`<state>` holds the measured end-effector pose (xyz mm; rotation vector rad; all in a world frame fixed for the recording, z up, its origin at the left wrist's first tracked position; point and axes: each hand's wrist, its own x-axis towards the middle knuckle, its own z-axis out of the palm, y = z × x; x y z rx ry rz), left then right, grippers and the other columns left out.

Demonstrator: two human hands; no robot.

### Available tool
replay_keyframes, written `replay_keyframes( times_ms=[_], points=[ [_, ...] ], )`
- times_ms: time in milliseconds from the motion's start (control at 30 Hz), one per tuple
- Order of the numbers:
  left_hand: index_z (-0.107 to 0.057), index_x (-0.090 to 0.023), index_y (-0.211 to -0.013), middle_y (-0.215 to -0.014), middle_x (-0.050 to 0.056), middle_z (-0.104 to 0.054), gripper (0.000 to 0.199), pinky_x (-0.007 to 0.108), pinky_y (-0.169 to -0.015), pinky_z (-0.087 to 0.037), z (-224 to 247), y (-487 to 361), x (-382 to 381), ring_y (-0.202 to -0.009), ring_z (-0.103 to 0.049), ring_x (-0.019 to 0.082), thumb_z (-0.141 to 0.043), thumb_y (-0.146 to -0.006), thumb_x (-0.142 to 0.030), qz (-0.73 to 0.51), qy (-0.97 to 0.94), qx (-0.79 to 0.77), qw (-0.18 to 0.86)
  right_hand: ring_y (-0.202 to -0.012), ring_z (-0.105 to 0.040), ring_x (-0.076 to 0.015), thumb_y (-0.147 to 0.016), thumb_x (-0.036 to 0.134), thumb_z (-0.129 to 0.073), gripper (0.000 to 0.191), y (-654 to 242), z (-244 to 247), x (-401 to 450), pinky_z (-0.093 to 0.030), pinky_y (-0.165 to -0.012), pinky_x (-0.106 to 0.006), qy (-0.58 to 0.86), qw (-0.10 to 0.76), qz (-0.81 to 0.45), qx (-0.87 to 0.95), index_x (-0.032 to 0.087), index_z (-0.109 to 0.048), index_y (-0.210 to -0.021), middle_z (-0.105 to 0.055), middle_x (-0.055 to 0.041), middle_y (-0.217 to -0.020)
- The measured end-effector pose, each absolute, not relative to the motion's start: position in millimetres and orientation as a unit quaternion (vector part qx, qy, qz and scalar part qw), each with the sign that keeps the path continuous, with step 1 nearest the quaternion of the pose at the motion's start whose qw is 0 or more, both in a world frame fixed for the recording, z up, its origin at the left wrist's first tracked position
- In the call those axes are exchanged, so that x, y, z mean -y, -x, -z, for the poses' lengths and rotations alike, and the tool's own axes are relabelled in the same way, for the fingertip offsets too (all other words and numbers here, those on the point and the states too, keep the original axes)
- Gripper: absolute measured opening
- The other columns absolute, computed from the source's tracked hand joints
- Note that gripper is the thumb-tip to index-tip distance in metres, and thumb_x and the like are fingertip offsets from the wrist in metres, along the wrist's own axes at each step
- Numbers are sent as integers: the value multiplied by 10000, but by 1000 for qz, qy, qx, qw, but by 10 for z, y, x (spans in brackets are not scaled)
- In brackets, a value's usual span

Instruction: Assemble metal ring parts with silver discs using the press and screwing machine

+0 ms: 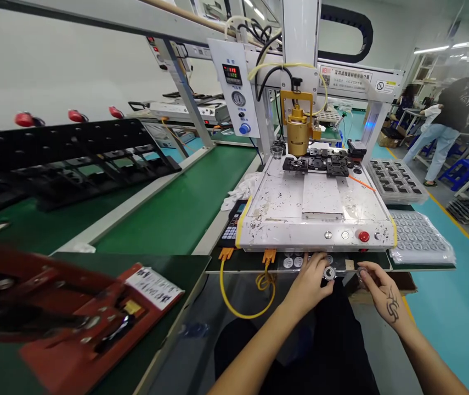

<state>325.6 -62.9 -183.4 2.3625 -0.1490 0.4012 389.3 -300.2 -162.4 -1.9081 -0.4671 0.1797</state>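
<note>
My left hand (311, 278) is closed on a small round black-and-silver part (329, 272), held by its edge between thumb and fingers just in front of the bench edge. To its right, my right hand (380, 293) pinches a small, thin, pale round piece (360, 272), too small to name. The two hands are apart. Beside my left fingers, round white discs (287, 263) lie along the dark bench strip below the white machine base (275, 233). A gold cylindrical dispensing head (297, 136) hangs over a black fixture (318, 163) on the machine bed.
A red press (106, 323) stands on the left table. An orange-plugged yellow cable (238, 315) loops below the bench. At right are a tray of black parts (396, 178) and a clear tray of round pieces (419, 236). A person (448, 115) stands farther back.
</note>
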Motion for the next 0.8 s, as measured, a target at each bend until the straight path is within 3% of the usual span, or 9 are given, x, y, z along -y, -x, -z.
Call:
replay_keyframes(
  times_ms=[133,200,300,467,633,800],
  points=[
    [-629,-199,-1168,-1349,130,-669,335,542,-1201,-438,1718,-3023,654,-1326,-617,317,-711,-848,-141,-168,-875,20,454,-774,-636,-193,-967,603,-715,500,-3813,1436,2831,-539,-690,-320,771,602,-104,183,209,-730,-1274,-701,-76,-981],
    [-625,-201,-1175,-1163,88,-717,313,446,-1031,-561,1628,-2881,657,-1102,-699,254,-712,-874,-187,-129,-813,-28,567,-680,-613,-175,-870,625,-815,546,-3775,1367,2714,-521,-605,-307,732,649,-149,144,187,-719,-1182,-686,-58,-888],
    [-583,-189,-1174,-1006,40,-708,415,350,-829,-619,1476,-2683,629,-877,-725,188,-819,-845,-279,-38,-640,-98,761,-569,-570,-148,-786,615,-896,530,-3735,1288,2552,-490,-542,-286,679,687,-232,118,174,-666,-969,-644,-17,-704],
    [-600,-165,-1189,-1083,80,-760,624,366,-948,-629,1254,-2427,519,-1013,-786,245,-990,-715,-280,-15,-483,-172,858,-530,-560,-124,-886,565,-843,447,-3685,1211,2381,-480,-571,-266,639,692,-295,159,165,-649,-935,-622,10,-614],
    [-662,-122,-1294,-1195,169,-782,581,443,-1045,-613,1099,-2223,452,-1115,-773,295,-887,-869,-448,-31,-439,-196,876,-543,-563,-118,-965,522,-783,387,-3606,1200,2300,-459,-571,-251,604,683,-365,190,177,-616,-914,-617,13,-627],
    [-698,-140,-1331,-1215,153,-786,580,470,-1083,-605,1025,-2090,474,-1171,-754,308,-865,-889,-476,-55,-445,-181,875,-518,-520,-113,-958,553,-774,420,-3529,1148,2265,-424,-513,-250,570,672,-435,187,191,-574,-887,-612,9,-689]
  ],
)
